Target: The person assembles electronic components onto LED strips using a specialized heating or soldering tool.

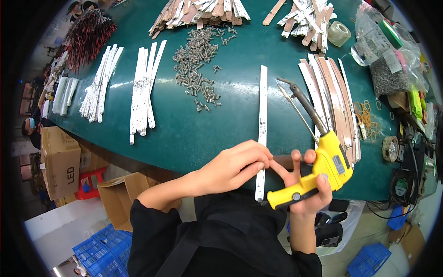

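With the strip [263,101] as the centre of our clock face, we find it lying lengthwise from 12 to 6 on the green table [226,124], its near end past the table's edge. Our left hand [233,167] comes in from about 7:30, thumb and fingers bent close together over the strip's lower half; we cannot tell whether they pinch it or only rest there. Our right hand [305,203], at 5 o'clock, is clamped on the handle of the yellow gun [334,164], with one finger reaching toward our left fingertips. The gun's tip points to 11 o'clock, just right of the strip's upper part and apart from it.

At 10:30 from the strip we see loose screws [196,64]; toward 10, a fan of white strips [146,87]. Near us at 2 o'clock lies a brown-and-white bundle [330,87], with rubber bands [366,121] beyond it toward 3. At 1 we see a tape roll [339,33]; farther out at 2, a bag of screws [391,76].
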Motion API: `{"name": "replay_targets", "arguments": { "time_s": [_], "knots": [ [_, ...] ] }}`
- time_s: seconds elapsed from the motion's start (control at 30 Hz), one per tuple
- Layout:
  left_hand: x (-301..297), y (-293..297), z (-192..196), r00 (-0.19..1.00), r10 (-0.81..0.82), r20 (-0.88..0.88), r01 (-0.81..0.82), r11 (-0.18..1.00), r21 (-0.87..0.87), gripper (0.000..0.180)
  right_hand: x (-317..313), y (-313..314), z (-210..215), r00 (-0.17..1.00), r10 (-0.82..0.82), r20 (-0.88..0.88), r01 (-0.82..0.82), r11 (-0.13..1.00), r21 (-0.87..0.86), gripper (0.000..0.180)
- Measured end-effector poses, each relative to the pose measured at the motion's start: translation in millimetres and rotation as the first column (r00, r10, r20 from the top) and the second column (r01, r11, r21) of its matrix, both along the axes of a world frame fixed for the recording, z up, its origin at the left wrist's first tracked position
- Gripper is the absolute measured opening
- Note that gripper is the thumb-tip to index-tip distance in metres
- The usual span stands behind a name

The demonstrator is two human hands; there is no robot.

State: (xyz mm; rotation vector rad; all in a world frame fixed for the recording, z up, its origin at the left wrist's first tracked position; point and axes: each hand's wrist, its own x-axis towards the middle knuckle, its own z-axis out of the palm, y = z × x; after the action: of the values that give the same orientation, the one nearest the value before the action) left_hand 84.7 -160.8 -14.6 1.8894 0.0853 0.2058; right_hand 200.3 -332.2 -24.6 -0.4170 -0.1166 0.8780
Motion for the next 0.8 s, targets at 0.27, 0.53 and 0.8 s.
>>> {"name": "replay_targets", "arguments": {
  "time_s": [0.27,0.53,0.8],
  "knots": [
    [-17,-7,12,0.999,0.035,0.021,-0.041,0.932,0.361,0.017,-2,-16,10,1.0,0.02,0.005,-0.02,0.992,-0.125,0.052],
    [-20,-8,9,1.0,0.013,0.009,-0.016,0.926,0.378,0.013,7,-1,13,0.999,0.03,0.031,-0.028,0.999,-0.045,0.044],
    [-5,37,-8,0.92,0.245,-0.305,-0.331,0.904,-0.271,0.018,10,20,-17,0.992,0.118,-0.035,-0.115,0.99,0.078,0.045]
  ]
}}
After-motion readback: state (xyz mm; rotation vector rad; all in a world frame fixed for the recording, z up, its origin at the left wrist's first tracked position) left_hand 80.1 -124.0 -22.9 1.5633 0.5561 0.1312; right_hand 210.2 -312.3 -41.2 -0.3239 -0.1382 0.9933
